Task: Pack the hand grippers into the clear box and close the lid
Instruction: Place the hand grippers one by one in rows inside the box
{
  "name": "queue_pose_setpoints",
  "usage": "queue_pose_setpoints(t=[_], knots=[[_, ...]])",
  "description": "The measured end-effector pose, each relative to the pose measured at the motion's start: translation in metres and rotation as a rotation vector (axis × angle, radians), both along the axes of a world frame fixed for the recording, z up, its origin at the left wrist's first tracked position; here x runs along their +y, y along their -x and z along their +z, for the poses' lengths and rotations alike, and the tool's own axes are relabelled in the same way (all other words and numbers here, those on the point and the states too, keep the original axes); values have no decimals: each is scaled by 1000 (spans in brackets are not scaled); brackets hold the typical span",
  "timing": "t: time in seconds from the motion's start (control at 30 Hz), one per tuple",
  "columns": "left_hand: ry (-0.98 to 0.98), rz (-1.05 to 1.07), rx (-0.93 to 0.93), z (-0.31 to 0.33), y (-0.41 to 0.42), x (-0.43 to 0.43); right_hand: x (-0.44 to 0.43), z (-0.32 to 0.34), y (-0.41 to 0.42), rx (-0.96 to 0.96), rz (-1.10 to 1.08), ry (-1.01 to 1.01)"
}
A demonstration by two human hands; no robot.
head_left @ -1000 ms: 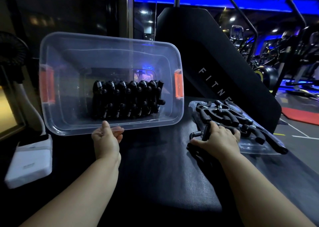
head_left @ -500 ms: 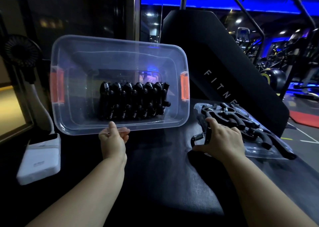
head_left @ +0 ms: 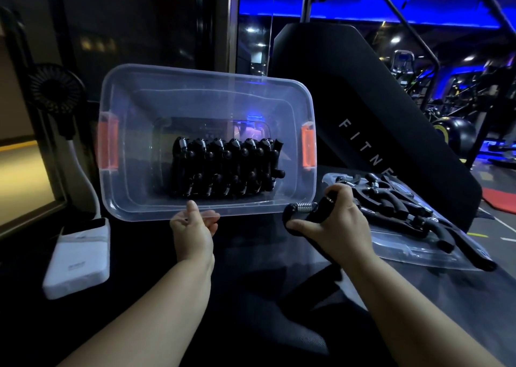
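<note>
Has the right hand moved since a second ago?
Yes: right hand, gripping a hand gripper, moved left from the lid toward the clear box.

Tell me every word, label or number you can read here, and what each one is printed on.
"FITNE": white spaced letters running down the black slanted panel; the word's end is cut off behind the items in front of it.
Small grey print on the white power bank: too blurred to read.
Nothing else legible.
</note>
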State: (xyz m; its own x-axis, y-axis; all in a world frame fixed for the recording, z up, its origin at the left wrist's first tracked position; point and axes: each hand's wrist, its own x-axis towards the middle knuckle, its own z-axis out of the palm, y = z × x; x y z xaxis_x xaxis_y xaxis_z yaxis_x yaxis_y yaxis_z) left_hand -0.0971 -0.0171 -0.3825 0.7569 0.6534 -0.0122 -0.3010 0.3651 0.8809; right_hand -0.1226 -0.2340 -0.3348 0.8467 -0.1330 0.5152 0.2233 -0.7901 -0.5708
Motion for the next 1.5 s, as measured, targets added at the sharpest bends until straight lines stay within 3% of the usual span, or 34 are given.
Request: queue_pose_setpoints(t=[0.3,0.87,1.07,1.3,1.5], knots=[[-1,-8,9,-1,-1,0,68,9,-10,-25,198,-453],[29,-14,2,2,1,1,64,-13,-19,-64,82,-908],[27,-6,3,1,1,1,52,-14,-17,-128,175,-858],[15,-14,2,-1,1,1,44,-15,-16,-52,379,-841],[11,-10,6,0,2,1,40,-16,-16,-34,346,-625]])
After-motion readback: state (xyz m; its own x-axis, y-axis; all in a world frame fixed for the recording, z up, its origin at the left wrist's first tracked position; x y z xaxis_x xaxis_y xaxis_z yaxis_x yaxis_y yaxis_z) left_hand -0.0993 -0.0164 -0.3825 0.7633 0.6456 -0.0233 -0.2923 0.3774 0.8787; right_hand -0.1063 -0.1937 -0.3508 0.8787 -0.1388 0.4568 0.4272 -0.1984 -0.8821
